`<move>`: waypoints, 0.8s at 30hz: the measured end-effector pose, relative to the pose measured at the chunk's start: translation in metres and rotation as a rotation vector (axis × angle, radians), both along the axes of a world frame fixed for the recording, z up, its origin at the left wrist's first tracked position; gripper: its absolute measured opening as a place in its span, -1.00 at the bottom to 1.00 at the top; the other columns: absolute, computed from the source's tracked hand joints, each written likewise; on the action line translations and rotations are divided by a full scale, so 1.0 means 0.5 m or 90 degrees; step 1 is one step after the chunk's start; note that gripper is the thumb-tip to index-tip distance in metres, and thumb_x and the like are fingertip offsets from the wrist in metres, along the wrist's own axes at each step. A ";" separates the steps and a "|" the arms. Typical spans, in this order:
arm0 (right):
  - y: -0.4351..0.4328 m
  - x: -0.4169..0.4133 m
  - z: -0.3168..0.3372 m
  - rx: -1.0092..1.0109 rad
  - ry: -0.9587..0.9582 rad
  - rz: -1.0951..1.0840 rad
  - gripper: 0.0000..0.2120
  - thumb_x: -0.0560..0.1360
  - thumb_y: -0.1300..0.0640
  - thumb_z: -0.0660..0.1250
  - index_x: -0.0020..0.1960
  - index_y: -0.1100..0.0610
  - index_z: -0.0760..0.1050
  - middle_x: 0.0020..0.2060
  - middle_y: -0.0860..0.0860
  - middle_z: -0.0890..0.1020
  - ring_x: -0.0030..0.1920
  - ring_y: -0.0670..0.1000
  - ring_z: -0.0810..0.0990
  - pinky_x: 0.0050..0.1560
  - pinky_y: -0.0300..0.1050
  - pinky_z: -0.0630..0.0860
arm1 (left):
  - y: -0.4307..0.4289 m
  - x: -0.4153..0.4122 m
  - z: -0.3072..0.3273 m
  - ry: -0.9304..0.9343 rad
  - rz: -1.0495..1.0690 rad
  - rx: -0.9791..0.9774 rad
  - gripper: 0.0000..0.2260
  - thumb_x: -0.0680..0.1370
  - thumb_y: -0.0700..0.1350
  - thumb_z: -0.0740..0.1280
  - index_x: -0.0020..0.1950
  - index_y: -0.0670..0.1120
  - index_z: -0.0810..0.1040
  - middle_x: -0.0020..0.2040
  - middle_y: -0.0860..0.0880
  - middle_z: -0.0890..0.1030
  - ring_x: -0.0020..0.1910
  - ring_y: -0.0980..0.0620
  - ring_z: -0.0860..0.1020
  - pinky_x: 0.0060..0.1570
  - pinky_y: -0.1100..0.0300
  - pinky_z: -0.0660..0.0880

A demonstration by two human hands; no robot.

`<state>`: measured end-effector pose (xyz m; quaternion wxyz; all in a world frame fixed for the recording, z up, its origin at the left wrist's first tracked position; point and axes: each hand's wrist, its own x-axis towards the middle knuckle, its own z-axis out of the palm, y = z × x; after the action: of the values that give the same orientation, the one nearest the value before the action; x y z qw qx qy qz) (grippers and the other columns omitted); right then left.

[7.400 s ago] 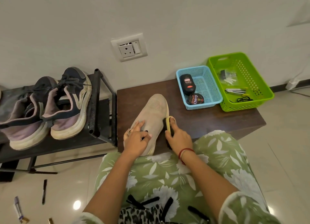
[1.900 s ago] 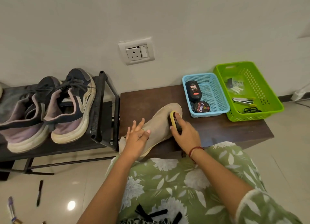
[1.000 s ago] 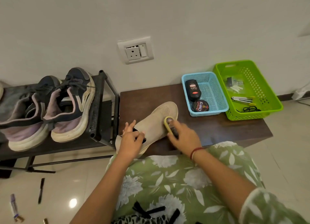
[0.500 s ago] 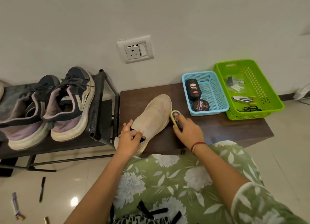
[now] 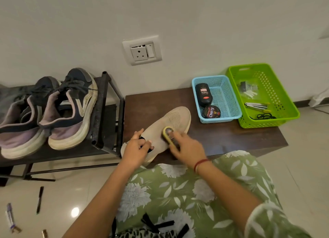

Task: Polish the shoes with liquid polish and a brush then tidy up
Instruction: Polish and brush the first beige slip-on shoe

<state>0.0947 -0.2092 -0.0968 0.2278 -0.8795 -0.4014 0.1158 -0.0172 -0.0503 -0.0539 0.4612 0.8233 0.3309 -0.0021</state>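
- The shoe (image 5: 175,120) lies on the bench (image 5: 231,136), just left of the blue basket (image 5: 229,97) and nearer the person.
- The right hand (image 5: 187,146), curled round the brush (image 5: 167,132), has moved from the shoe's basket-side edge onto its top.
- The left hand (image 5: 135,148) grips the heel opening.
- Brushing looks unfinished, and the tidying is not yet begun.

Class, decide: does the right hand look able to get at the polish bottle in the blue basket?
Likely yes, once the right hand drops the brush: the blue basket is open-topped and nothing stands before the polish bottle.
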 end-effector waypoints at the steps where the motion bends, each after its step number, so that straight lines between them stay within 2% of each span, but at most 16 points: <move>1: -0.003 0.041 0.001 -0.038 0.003 -0.096 -0.57 0.54 -0.08 0.19 0.40 -0.10 0.28 0.04 0.13 0.51 -0.06 0.26 0.58 -0.14 0.02 0.49 | -0.004 0.000 0.001 -0.001 -0.006 0.001 -0.72 0.60 -0.15 0.26 -0.26 -0.08 0.65 0.51 -0.03 0.25 0.52 0.02 0.08 0.40 0.17 0.09; 3: -0.013 0.074 0.002 -0.056 -0.004 -0.194 -0.57 0.54 -0.05 0.21 0.39 -0.05 0.30 0.02 0.15 0.50 -0.08 0.27 0.58 -0.15 0.03 0.48 | -0.007 0.000 0.002 -0.005 -0.005 0.005 -0.69 0.60 -0.15 0.26 -0.33 -0.01 0.60 0.51 -0.03 0.25 0.53 0.00 0.05 0.47 0.06 0.03; 4: -0.014 0.061 0.008 -0.024 -0.006 -0.188 -0.58 0.54 -0.05 0.22 0.38 -0.03 0.32 0.01 0.15 0.50 -0.10 0.27 0.58 -0.18 0.03 0.48 | -0.007 -0.001 0.002 -0.007 -0.002 0.006 -0.67 0.60 -0.15 0.26 -0.35 0.00 0.58 0.51 -0.03 0.25 0.53 0.01 0.06 0.46 0.09 0.04; 6: -0.007 -0.004 0.007 0.036 -0.009 -0.053 -0.57 0.53 -0.08 0.20 0.37 -0.02 0.34 -0.01 0.12 0.51 -0.15 0.24 0.57 -0.23 0.02 0.49 | -0.004 -0.003 0.002 -0.011 0.003 -0.002 -0.67 0.60 -0.16 0.26 -0.37 -0.02 0.57 0.51 -0.03 0.24 0.53 0.02 0.06 0.39 0.18 0.08; 8: -0.009 -0.032 -0.004 0.005 -0.014 0.027 -0.56 0.50 -0.12 0.14 0.36 -0.06 0.33 -0.02 0.10 0.52 -0.15 0.22 0.59 -0.26 -0.01 0.49 | -0.005 -0.004 0.003 -0.005 0.002 -0.005 -0.66 0.59 -0.17 0.27 -0.38 -0.04 0.57 0.52 -0.03 0.22 0.53 0.03 0.04 0.36 0.20 0.08; 11: -0.018 0.043 -0.009 -0.062 0.001 -0.157 -0.58 0.54 -0.08 0.19 0.38 -0.08 0.30 -0.01 0.12 0.50 -0.09 0.23 0.58 -0.19 0.00 0.49 | -0.013 -0.004 0.007 -0.017 -0.004 0.000 -0.62 0.59 -0.18 0.27 -0.43 0.02 0.52 0.52 -0.04 0.22 0.54 0.01 0.02 0.37 0.20 0.04; 12: -0.020 0.043 -0.010 -0.065 -0.016 -0.174 -0.58 0.54 -0.06 0.20 0.38 -0.05 0.31 -0.01 0.12 0.49 -0.11 0.23 0.58 -0.20 0.00 0.49 | -0.015 -0.004 0.010 -0.024 0.004 0.000 -0.60 0.59 -0.18 0.27 -0.46 0.04 0.49 0.51 -0.04 0.23 0.53 0.01 0.02 0.38 0.18 0.05; 14: -0.011 -0.003 0.002 0.009 -0.014 -0.109 -0.57 0.54 -0.06 0.18 0.39 -0.03 0.29 -0.01 0.12 0.49 -0.17 0.23 0.58 -0.26 0.01 0.49 | -0.013 -0.004 0.012 -0.044 0.031 -0.012 -0.49 0.58 -0.21 0.28 -0.58 0.06 0.39 0.51 -0.07 0.25 0.53 0.01 0.05 0.40 0.13 0.09; 16: -0.004 -0.071 -0.002 0.027 -0.019 0.038 -0.58 0.50 -0.11 0.10 0.35 -0.10 0.24 -0.06 0.11 0.51 -0.24 0.20 0.58 -0.34 -0.01 0.47 | -0.008 -0.007 0.011 -0.054 0.043 -0.019 -0.43 0.57 -0.24 0.28 -0.65 0.01 0.33 0.51 -0.09 0.25 0.53 0.01 0.06 0.39 0.12 0.13; 17: -0.008 -0.074 -0.002 0.010 -0.033 0.051 -0.60 0.48 -0.13 0.07 0.31 -0.13 0.22 -0.07 0.10 0.52 -0.24 0.20 0.59 -0.34 -0.02 0.47 | -0.008 -0.009 0.010 -0.053 0.042 -0.015 -0.44 0.57 -0.24 0.29 -0.64 0.02 0.34 0.51 -0.08 0.24 0.53 0.02 0.05 0.38 0.15 0.12; 20: -0.027 0.023 0.001 -0.060 0.030 -0.177 -0.62 0.53 -0.09 0.17 0.33 -0.10 0.28 0.01 0.11 0.53 -0.07 0.22 0.58 -0.18 -0.03 0.46 | -0.010 -0.008 0.005 -0.053 0.033 0.002 -0.51 0.57 -0.22 0.29 -0.56 0.07 0.41 0.51 -0.05 0.24 0.53 0.01 0.04 0.46 0.08 0.05; 21: -0.036 0.037 0.000 -0.071 0.033 -0.205 -0.61 0.53 -0.07 0.21 0.34 -0.07 0.30 0.01 0.11 0.52 -0.06 0.22 0.58 -0.18 -0.04 0.44 | -0.010 -0.008 0.004 -0.051 0.038 0.007 -0.51 0.57 -0.22 0.29 -0.56 0.06 0.40 0.50 -0.06 0.26 0.53 0.00 0.04 0.46 0.05 0.06; 22: -0.039 0.032 0.006 -0.065 0.014 -0.196 -0.60 0.54 -0.06 0.22 0.35 -0.06 0.30 0.01 0.10 0.51 -0.07 0.22 0.57 -0.18 -0.05 0.44 | -0.008 -0.008 0.003 -0.047 0.042 0.008 -0.53 0.58 -0.22 0.28 -0.55 0.03 0.40 0.50 -0.06 0.26 0.53 0.00 0.05 0.45 0.05 0.08; 24: -0.031 -0.017 0.025 -0.018 0.011 -0.063 -0.59 0.53 -0.08 0.23 0.36 -0.07 0.32 0.02 0.07 0.51 -0.08 0.19 0.58 -0.18 -0.05 0.45 | -0.005 -0.008 0.002 -0.042 0.041 0.000 -0.55 0.57 -0.22 0.28 -0.53 -0.03 0.40 0.51 -0.05 0.25 0.53 0.03 0.05 0.43 0.10 0.10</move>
<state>0.0862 -0.2249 -0.0844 0.2241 -0.9004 -0.3536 0.1181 -0.0212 -0.0530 -0.0530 0.4716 0.8117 0.3421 0.0402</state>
